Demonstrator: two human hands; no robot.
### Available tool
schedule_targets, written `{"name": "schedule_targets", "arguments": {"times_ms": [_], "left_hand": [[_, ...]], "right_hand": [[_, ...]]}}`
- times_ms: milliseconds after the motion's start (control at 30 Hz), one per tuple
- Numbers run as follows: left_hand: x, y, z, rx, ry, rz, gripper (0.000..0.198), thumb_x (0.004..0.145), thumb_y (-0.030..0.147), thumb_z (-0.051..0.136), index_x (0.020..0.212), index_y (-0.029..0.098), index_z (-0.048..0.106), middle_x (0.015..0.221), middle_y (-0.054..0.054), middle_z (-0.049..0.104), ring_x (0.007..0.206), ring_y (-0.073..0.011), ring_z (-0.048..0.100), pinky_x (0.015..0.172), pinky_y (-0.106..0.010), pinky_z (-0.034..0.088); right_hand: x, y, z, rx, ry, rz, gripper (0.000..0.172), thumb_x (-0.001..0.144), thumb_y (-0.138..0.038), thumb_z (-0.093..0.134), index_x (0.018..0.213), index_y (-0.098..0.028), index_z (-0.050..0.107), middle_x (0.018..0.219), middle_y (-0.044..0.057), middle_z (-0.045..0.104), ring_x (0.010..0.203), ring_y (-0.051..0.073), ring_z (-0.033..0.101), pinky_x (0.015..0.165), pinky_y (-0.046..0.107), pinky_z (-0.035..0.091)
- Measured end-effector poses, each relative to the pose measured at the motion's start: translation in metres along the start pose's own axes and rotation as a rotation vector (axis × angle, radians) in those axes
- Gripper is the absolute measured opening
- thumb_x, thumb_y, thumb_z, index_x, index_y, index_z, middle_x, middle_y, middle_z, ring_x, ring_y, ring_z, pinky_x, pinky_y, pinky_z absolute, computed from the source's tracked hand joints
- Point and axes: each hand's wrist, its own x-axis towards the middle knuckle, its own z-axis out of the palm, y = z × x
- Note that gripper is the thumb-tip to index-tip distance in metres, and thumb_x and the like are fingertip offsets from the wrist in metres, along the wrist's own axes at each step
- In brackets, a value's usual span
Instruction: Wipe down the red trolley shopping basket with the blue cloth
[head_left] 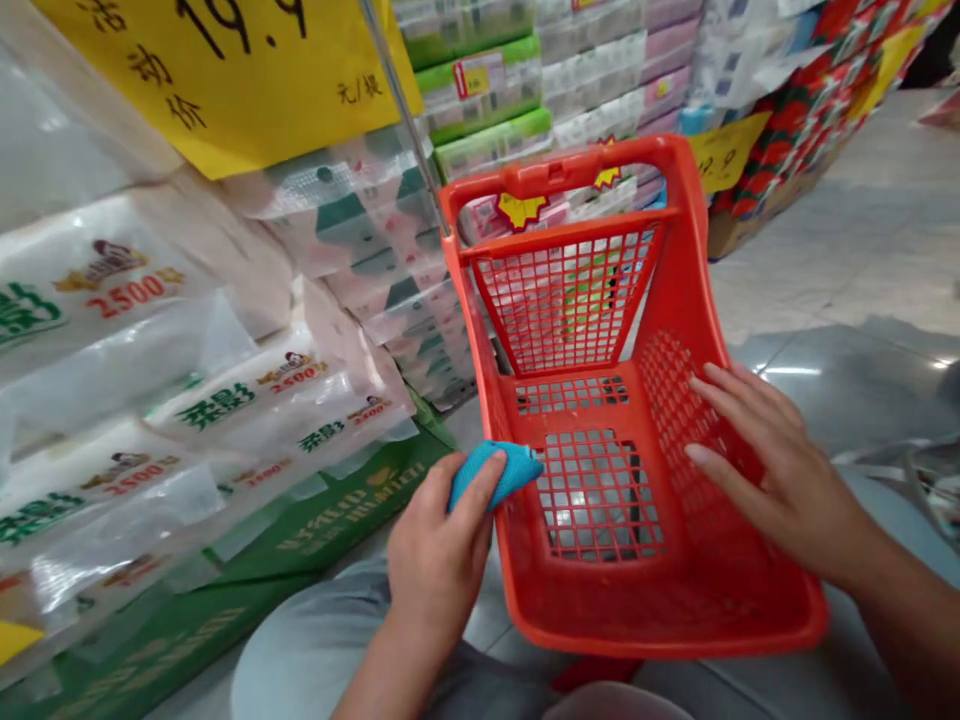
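The left hand is gripping a blue cloth, its narrow end pointing right, just inside the rim of the red basket; the right hand is lying open against the basket's wall, with tissue packs sitting left of the basket

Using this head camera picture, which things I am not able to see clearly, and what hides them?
Head view:
The blue object in the left hand: the fingers cover part of it, so its kind is unclear.
The yellow price sign: the top edge cuts off its numbers.
The packs behind the red basket: the basket hides most of them.
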Motion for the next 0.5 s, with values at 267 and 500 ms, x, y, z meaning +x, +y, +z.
{"name": "schedule_targets", "arguments": {"times_ms": [267, 500], "left_hand": [[0.025, 0.026, -0.036, 0.295, -0.260, 0.387, 0.043, 0.085, 0.010, 0.045, 0.117, 0.029, 0.068, 0.096, -0.005, 0.068, 0.075, -0.0230, 0.060, 0.056, -0.032, 0.049], [0.083, 0.056, -0.022, 0.200, -0.779, 0.529, 0.033, 0.074, 0.000, 0.056, 0.085, 0.027, 0.072, 0.082, -0.002, 0.067, 0.059, -0.0188, 0.058, 0.053, -0.028, 0.044]], "right_hand": [[-0.005, -0.018, 0.011, 0.101, 0.001, 0.086, 0.043, 0.101, -0.027, 0.044, 0.143, -0.022, 0.054, 0.154, 0.011, 0.048, 0.151, 0.031, 0.031, 0.121, 0.062, 0.031], [-0.006, -0.018, 0.011, 0.148, -0.026, 0.118, 0.042, 0.102, -0.027, 0.041, 0.140, -0.025, 0.057, 0.156, 0.007, 0.046, 0.153, 0.030, 0.027, 0.122, 0.063, 0.028]]}}
